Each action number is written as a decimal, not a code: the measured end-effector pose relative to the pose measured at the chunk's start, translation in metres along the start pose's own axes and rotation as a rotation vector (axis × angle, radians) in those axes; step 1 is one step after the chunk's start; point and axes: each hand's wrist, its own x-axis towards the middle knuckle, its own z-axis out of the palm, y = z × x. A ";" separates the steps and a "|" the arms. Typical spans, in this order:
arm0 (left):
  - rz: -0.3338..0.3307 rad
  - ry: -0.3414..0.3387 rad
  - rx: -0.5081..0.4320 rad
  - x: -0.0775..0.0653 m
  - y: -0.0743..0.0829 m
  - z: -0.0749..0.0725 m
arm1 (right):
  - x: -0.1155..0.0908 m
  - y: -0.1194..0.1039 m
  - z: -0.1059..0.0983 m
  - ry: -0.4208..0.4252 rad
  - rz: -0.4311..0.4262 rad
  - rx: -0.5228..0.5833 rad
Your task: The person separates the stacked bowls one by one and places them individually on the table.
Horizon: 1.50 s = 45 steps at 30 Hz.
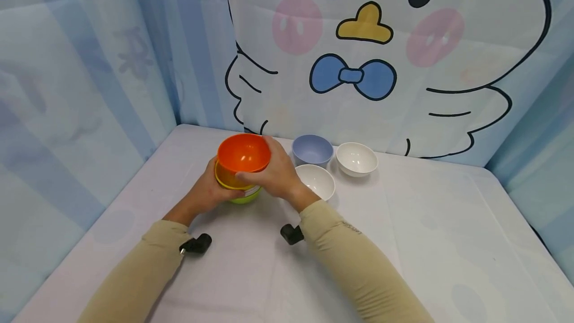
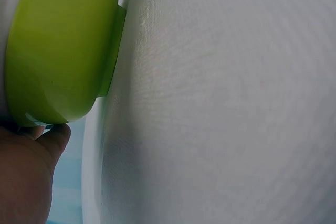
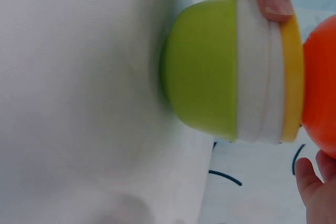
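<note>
My left hand (image 1: 208,191) grips a stack of nested bowls from its left side. A green bowl (image 3: 205,69) forms the bottom, white bowl rims (image 3: 260,87) show above it, and a yellow bowl (image 3: 293,85) sits uppermost. In the left wrist view the green bowl's base is right at the tabletop. With thumb and fingers on its right side, my right hand (image 1: 280,171) holds an orange bowl (image 1: 244,152) at the yellow bowl's mouth, tilted so its inside faces the head camera. The orange bowl hides much of the yellow bowl's inside there.
Right of the stack stand a blue-purple bowl (image 1: 312,149) and a white bowl (image 1: 357,159). A nearer white bowl (image 1: 317,181) is partly covered by my right hand and wrist. The pale table (image 1: 448,233) meets a printed curtain (image 1: 296,98) along its back edge.
</note>
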 end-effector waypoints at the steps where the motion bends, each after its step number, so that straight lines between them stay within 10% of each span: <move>1: -0.001 -0.004 0.001 0.000 0.000 0.000 | 0.000 -0.001 -0.002 0.012 -0.012 0.006; 14: -0.100 0.007 0.015 0.000 0.003 -0.001 | -0.020 -0.008 -0.051 0.101 0.009 -0.008; 45: -0.175 0.027 0.071 -0.002 0.002 -0.001 | -0.105 0.067 -0.157 0.221 0.230 -0.192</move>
